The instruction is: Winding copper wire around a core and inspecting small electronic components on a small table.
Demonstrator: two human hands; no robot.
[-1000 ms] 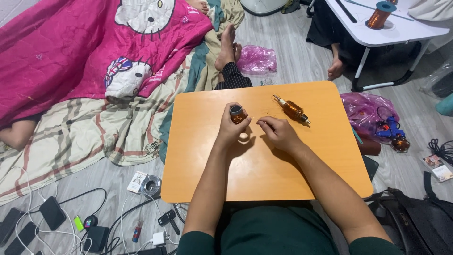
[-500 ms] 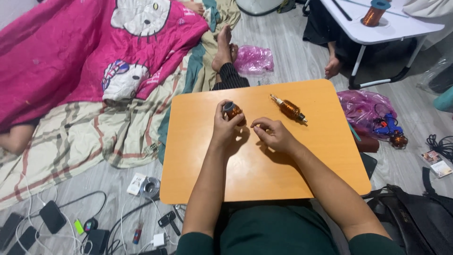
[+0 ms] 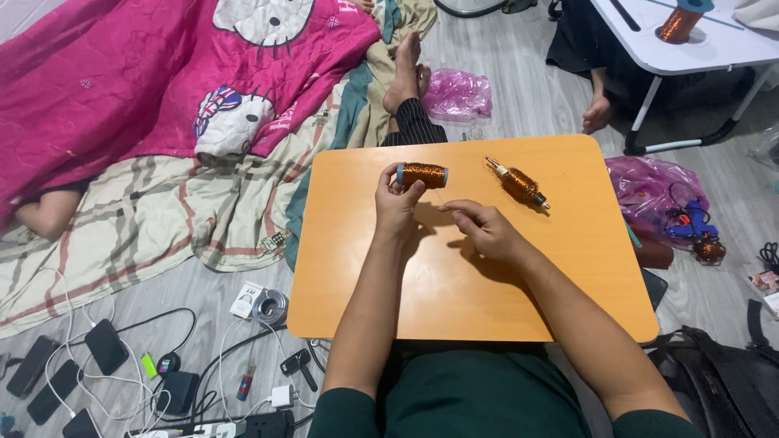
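Observation:
My left hand (image 3: pixel 397 203) grips a copper-wire spool (image 3: pixel 423 174) with blue ends, held on its side just above the orange lap table (image 3: pixel 479 300). My right hand (image 3: pixel 484 228) rests on the table to the right of it, fingers pinched together on what looks like a thin wire running from the spool. A second copper-wound coil on a metal shaft (image 3: pixel 517 183) lies on the table beyond my right hand, untouched.
A pink blanket (image 3: pixel 122 73) and striped sheet cover the floor at left. Phones, chargers and cables (image 3: pixel 146 373) lie at lower left. Another person's feet (image 3: pixel 408 69) and a white table (image 3: pixel 690 40) with a copper spool are behind. Pink bags (image 3: pixel 649 186) sit at right.
My left hand has turned the spool from upright to lying sideways and lifted it a little. My right hand has drawn away to the right, fingers still pinched.

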